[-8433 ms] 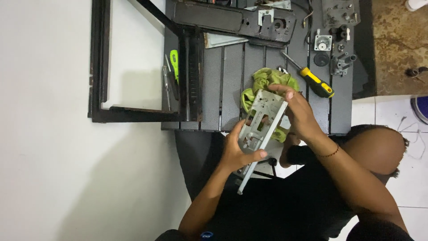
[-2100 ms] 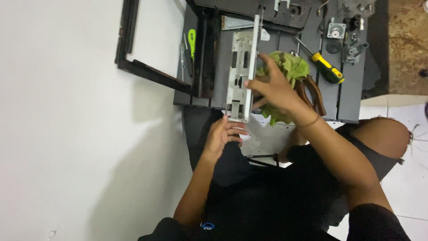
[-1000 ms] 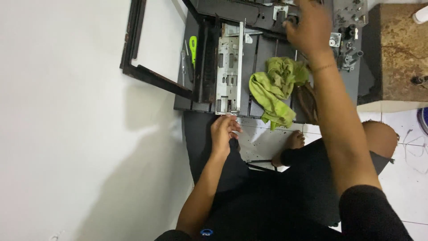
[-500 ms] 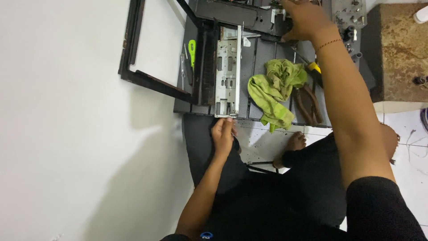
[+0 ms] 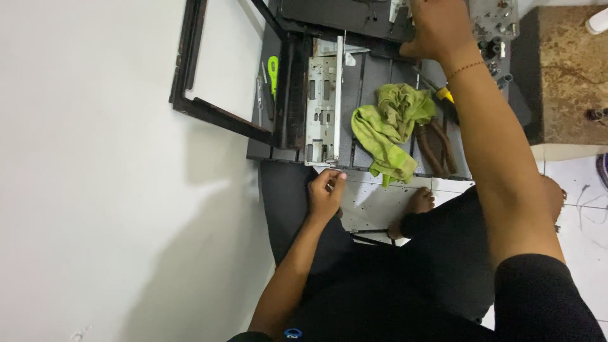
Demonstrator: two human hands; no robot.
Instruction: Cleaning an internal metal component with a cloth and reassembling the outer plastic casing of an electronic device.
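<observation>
While curled left hand [image 5: 326,190] fingers hover empty by the perforated metal bracket [image 5: 323,101], the right hand [image 5: 440,28] presses flat on a dark panel [image 5: 342,12].

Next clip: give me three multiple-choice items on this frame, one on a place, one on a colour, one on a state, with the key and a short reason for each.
1. Where does the cloth lie?
A. On the dark panel, right of the metal bracket
B. On the white floor
C. In the left hand

2. What colour is the cloth?
A. Red
B. Yellow-green
C. Blue

3. What is the left hand doing?
A. Gripping a screwdriver
B. Pressed flat on the cloth
C. Loosely curled at the bracket's near end, holding nothing visible

Key: 1 A, it is bunched on the panel beside the bracket. 2 B, it is plainly yellow-green. 3 C, its fingers curl just below the bracket; the right hand reaches to the far parts.
</observation>
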